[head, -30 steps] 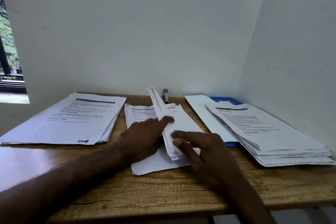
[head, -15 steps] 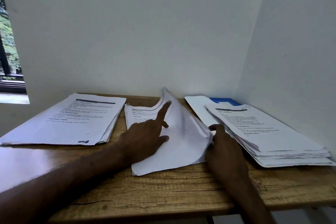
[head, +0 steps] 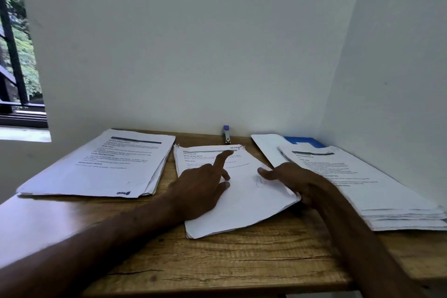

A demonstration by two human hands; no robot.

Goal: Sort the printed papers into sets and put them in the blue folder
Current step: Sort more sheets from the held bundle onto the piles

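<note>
1. Wooden table (head: 242, 261): three lots of paper side by side on top.
2. Right pile (head: 362, 184), at 3 o'clock: thick, edges fanned out, lying partly over the folder.
3. Left pile (head: 101, 164), at 9 o'clock: neat, print side up.
4. Middle set (head: 242, 201), dead centre: flat, print side up. Probably the step in hand: checking and tidying this one set.
5. Left hand (head: 200, 189): on the middle set, pointing finger straight and pressed near the top line, other fingers bent, pinching nothing.
6. Right hand (head: 297, 179): on the set's 3 o'clock edge, fingers close together; cannot tell whether gripping that edge.
7. Blue folder (head: 306, 141), at 1 o'clock: only a corner showing. Next, most likely: lift the right pile off it first.
8. Stapler (head: 226, 134), at 12 o'clock by the wall: untouched.
9. Writing: "INITIAL SCENE SETUP" and "TASK GOAL" on the middle set; "TASK DESCRIPTION" and "REQUIRED PROPS" on the left pile. Smaller print too tiny to read.
</note>
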